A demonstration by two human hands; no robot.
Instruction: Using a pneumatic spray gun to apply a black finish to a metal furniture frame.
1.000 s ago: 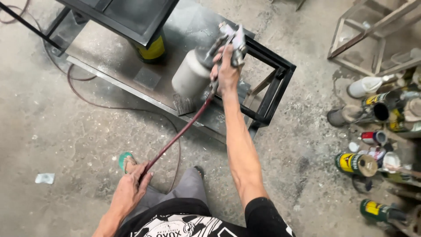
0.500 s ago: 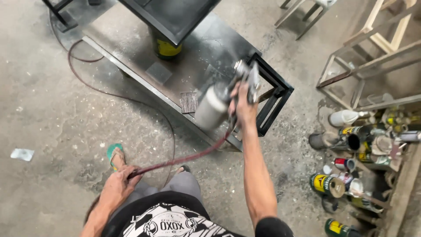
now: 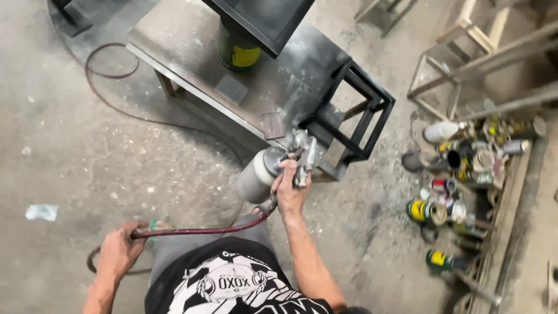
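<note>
A grey concrete floor [image 3: 70, 151] fills most of the view, dusted and stained. On it stands a low metal bench [image 3: 192, 58] with a flat grey top darkened by overspray; a black panel [image 3: 261, 20] sits above it, propped on a dark can with a yellow label [image 3: 238, 52]. At the bench's right end is a black square-tube frame [image 3: 357, 113], open on its sides. Farther right stand bare, unpainted metal frames [image 3: 465, 64]. Along the right edge of the floor is a cluster of paint cans [image 3: 459, 174], small and round: several carry yellow and black labels, one is red and white, one pale jug lies on its side, and some stand open. One more can with a yellow label [image 3: 442, 260] lies apart, lower down. A small pale scrap [image 3: 42, 212] lies on the floor at left.

The right arm reaches forward, nearly straight, the wrist raised. The right hand [image 3: 289, 192] is closed around the grip of a silver spray gun [image 3: 302, 157], a finger lying at the trigger; the gun's pale grey cup [image 3: 256, 177] tilts out to the left. The gun is held in the air just in front of the bench's near edge and beside the black frame. The left arm is bent low at the person's side, and the left hand [image 3: 119, 250] is closed around the dark red air hose [image 3: 203, 231], which runs from the gun's base across to that hand and loops on over the floor.
</note>
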